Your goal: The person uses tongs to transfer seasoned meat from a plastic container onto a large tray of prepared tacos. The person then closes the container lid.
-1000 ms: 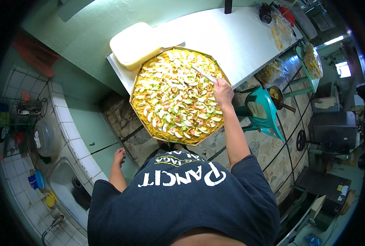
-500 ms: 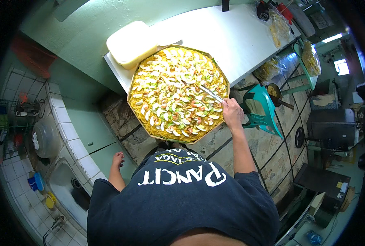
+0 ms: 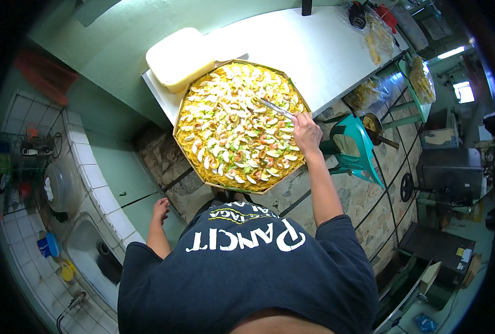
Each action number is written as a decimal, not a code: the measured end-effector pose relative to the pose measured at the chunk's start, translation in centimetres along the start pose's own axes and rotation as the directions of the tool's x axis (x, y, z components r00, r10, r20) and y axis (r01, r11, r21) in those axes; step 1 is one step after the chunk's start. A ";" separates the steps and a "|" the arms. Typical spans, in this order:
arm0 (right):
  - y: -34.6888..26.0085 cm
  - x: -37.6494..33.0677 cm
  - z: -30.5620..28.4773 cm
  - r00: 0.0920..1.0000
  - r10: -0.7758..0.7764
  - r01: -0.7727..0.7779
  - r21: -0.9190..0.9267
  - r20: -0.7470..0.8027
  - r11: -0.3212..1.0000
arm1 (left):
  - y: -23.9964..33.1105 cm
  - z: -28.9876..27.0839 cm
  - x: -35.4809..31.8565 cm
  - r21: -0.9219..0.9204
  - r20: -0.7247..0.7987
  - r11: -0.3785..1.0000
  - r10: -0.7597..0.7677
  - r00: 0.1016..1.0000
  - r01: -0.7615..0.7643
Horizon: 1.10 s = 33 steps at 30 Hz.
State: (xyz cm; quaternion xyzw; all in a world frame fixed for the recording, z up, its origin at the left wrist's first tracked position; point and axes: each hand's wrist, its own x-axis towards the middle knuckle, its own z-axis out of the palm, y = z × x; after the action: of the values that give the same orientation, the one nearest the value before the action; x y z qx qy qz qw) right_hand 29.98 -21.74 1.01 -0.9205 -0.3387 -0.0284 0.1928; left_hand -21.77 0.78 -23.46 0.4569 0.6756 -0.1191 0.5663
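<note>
An octagonal tray of yellow noodles lies in front of me, partly over the white table's near edge. Egg slices, shrimp and chopped greens are spread over the noodles. My right hand is above the tray's right side, closed around the end of metal tongs. Their tips reach in over the toppings right of the middle; whether they pinch anything is too small to tell. My left hand hangs low beside my body, away from the tray, fingers loosely bent and with nothing visible in it.
A pale plastic container stands against the tray's upper left on the white table. To the right are a teal chair and a pan. A tiled sink lies at left. Bagged food sits at the table's far right.
My right hand has moved up and slightly left with the tongs, whose tips now lie farther up over the noodles. My left hand has shifted slightly upward.
</note>
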 end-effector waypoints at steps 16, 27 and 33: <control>0.8 -3.0 -1.3 0.998 -0.053 0.052 0.046 0.036 0.998 | -1.6 -0.2 0.2 -0.001 0.032 1.000 -0.004 0.999 0.004; 2.1 -4.0 -2.3 1.000 0.018 -0.018 -0.003 0.013 1.000 | -0.6 -0.4 0.9 0.040 0.007 0.998 -0.042 0.999 0.042; 2.8 -4.5 -3.2 0.995 0.065 -0.059 0.096 -0.069 0.994 | 1.7 -2.3 3.6 0.167 -0.196 0.979 0.151 0.969 -0.119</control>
State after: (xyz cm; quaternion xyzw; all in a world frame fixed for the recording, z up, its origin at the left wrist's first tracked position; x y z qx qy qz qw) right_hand 28.51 -27.62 2.17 -0.9189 -0.3037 -0.0396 0.2487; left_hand -21.78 5.07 -25.26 0.5543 0.6870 -0.0836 0.4623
